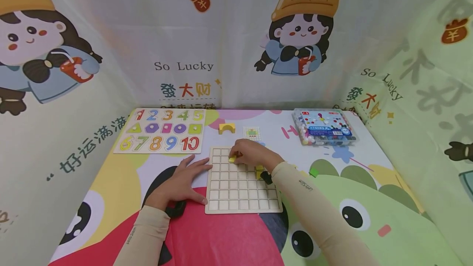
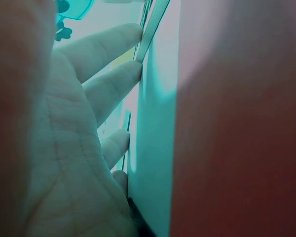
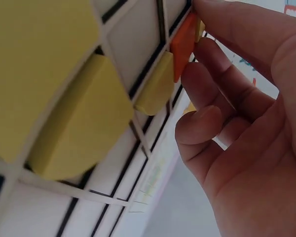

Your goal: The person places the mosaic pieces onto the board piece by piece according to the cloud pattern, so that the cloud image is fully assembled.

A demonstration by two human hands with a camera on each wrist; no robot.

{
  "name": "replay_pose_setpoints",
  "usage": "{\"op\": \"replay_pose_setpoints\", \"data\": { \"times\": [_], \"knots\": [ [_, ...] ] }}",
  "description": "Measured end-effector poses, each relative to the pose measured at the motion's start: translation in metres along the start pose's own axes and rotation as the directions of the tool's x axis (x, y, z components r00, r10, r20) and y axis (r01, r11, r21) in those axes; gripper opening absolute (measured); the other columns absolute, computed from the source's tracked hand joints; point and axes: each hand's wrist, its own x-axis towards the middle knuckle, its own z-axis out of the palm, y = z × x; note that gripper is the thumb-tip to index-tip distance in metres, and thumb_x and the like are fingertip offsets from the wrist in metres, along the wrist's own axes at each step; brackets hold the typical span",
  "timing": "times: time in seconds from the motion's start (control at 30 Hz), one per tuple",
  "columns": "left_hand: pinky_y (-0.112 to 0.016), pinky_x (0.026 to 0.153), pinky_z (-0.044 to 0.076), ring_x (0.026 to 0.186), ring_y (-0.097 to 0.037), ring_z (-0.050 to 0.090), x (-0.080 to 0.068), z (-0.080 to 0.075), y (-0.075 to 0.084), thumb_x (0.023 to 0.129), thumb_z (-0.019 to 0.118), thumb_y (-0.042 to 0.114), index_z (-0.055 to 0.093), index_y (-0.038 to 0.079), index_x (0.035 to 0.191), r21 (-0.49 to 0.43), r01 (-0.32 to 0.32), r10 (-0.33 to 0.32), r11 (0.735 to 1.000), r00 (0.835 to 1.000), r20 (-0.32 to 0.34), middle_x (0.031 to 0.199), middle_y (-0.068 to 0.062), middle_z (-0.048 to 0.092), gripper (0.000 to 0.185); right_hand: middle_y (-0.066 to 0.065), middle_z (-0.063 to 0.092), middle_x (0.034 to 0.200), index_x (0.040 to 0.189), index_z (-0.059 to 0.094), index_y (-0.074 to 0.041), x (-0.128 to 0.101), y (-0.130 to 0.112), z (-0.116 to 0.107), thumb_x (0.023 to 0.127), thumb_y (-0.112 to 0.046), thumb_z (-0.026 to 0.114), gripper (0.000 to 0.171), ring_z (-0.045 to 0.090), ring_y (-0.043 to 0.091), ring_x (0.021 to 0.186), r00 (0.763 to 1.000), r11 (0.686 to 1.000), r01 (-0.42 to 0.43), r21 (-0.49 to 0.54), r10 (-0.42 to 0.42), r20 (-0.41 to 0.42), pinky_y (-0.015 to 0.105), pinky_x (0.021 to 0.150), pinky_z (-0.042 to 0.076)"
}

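A wooden grid board point(image 1: 224, 205) lies flat on the table. Spread along its left edge is my left hand point(image 1: 184, 182), fingers straight; in the left wrist view the fingertips point(image 2: 133, 34) touch the board's side. My right hand point(image 1: 253, 153) is over the far part of the grid and pinches a small yellow tile point(image 1: 232, 159) between thumb and fingers. Right beside those fingertips, an orange tile point(image 3: 184, 47) sits in the grid, hidden by the hand in the head view. More yellow tiles point(image 3: 84, 118) with rounded edges sit nearer the right wrist.
Beyond the board are a yellow arch block point(image 1: 227, 128) and a small pattern card point(image 1: 252, 133). A number and shape puzzle board point(image 1: 159, 130) lies at the back left, a clear plastic box point(image 1: 325, 127) of beads at the back right. A green piece point(image 1: 313, 172) is right of the forearm.
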Motion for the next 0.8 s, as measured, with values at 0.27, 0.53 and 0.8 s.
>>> {"op": "replay_pose_setpoints", "data": {
  "times": [0.27, 0.53, 0.8],
  "knots": [
    [-0.065, 0.112, 0.050, 0.163, -0.039, 0.008, -0.001, 0.001, 0.001, 0.064, 0.096, 0.055, 0.049, 0.030, 0.159, 0.001, 0.001, -0.001, 1.000, 1.000, -0.003, 0.173, 0.003, 0.033, 0.109, -0.002, 0.071, 0.107, 0.116, 0.081, -0.017, 0.001, 0.007, 0.001, 0.096, -0.018, 0.080, 0.020, 0.064, 0.011, 0.095, 1.000, 0.996, -0.021, 0.084, 0.022, -0.005, 0.032, 0.092, 0.057],
    [-0.065, 0.111, 0.050, 0.163, -0.039, 0.007, -0.001, 0.001, 0.002, 0.064, 0.096, 0.054, 0.049, 0.030, 0.159, -0.004, 0.007, -0.007, 1.000, 1.000, -0.004, 0.173, 0.004, 0.034, 0.109, -0.003, 0.070, 0.104, 0.115, 0.083, -0.020, 0.001, 0.010, 0.000, 0.095, -0.017, 0.081, 0.020, 0.062, 0.011, 0.092, 0.999, 0.990, -0.043, 0.132, 0.043, 0.000, 0.030, 0.090, 0.056],
    [-0.065, 0.111, 0.050, 0.163, -0.039, 0.008, -0.002, 0.001, 0.003, 0.064, 0.097, 0.054, 0.049, 0.030, 0.159, -0.006, 0.009, -0.009, 1.000, 1.000, -0.004, 0.173, 0.004, 0.034, 0.109, -0.003, 0.071, 0.106, 0.114, 0.082, -0.018, 0.001, 0.012, 0.002, 0.093, -0.016, 0.083, 0.021, 0.063, 0.010, 0.093, 0.998, 0.981, -0.055, 0.188, 0.056, -0.001, 0.029, 0.089, 0.057]
  ]
}}
